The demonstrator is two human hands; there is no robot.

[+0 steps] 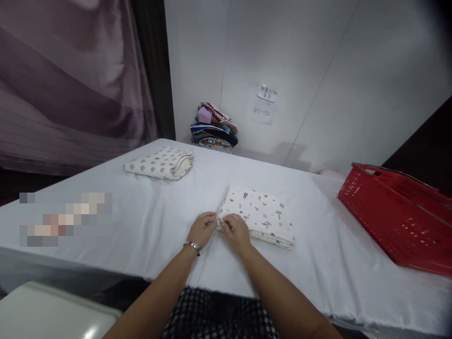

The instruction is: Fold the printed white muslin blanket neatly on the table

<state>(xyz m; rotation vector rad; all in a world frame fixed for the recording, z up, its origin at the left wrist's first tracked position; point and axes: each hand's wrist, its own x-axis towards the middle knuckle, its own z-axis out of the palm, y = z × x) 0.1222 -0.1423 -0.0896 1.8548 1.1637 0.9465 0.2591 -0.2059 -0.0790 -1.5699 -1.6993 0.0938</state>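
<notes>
In front of me lies a folded white cloth (261, 207) printed with small palm trees and animals, its layers stacked along the near edge. My left hand (203, 230) is at its near left corner, fingers curled in and pinching the edge. Right beside it, my right hand (236, 230) grips the same corner between thumb and fingers. The fingertips of both hands nearly meet there, and the bit of cloth between them is partly hidden. Farther back on the left, another folded cloth (158, 163) with grey prints rests apart from my hands.
A white sheet covers the table (318, 263). On the right stands a red plastic basket (395, 216) with a handle. Behind the far edge rises a pile of folded fabrics (213, 127) against the wall. A blurred-out patch (65, 219) covers something at the left.
</notes>
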